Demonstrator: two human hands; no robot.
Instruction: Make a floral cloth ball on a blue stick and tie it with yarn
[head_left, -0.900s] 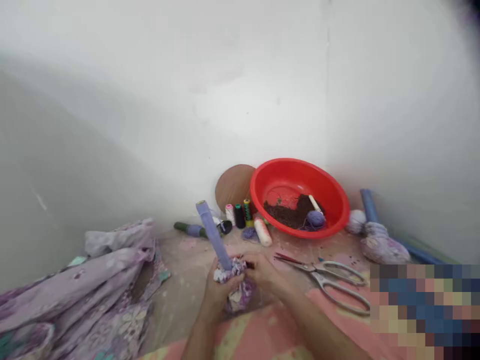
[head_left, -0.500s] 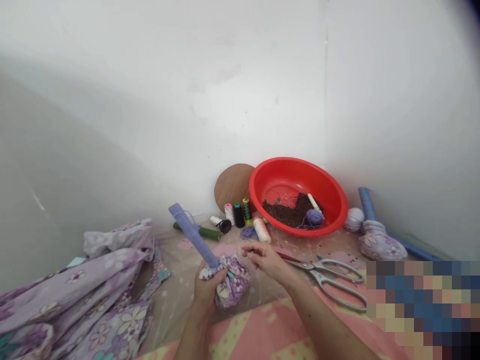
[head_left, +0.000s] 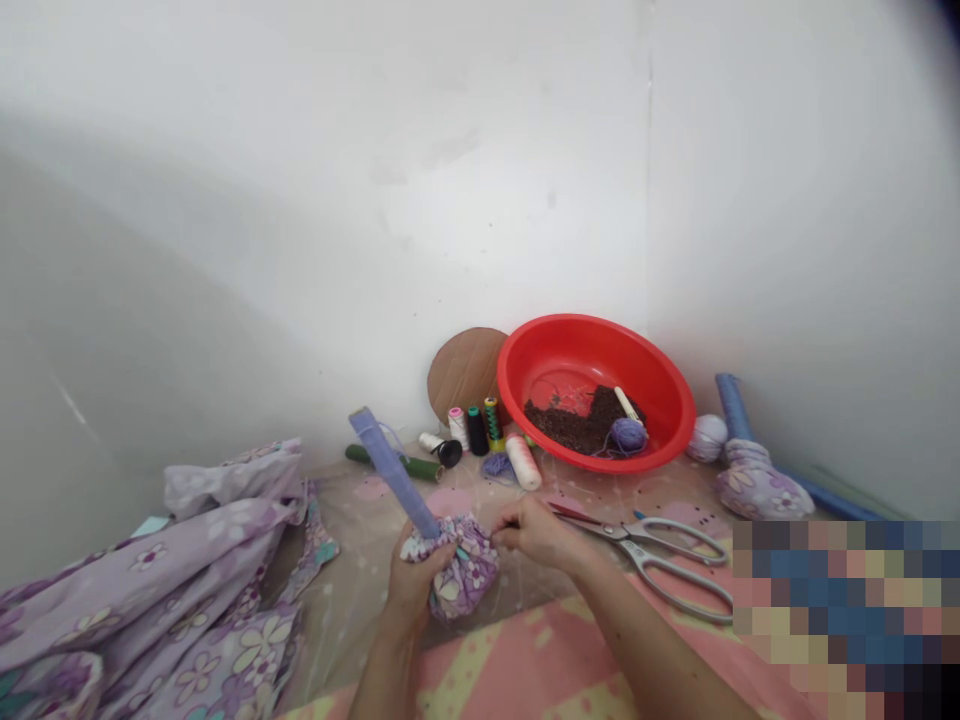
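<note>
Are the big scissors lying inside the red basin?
No, the scissors lie on the table in front of the red basin.

Glossy red plastic basin; bare-metal scissors handles; matt floral cloth bundle.

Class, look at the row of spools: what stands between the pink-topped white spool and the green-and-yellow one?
The head view shows a black spool with a green top between the pink-topped white spool and the green-and-yellow spool.
</note>
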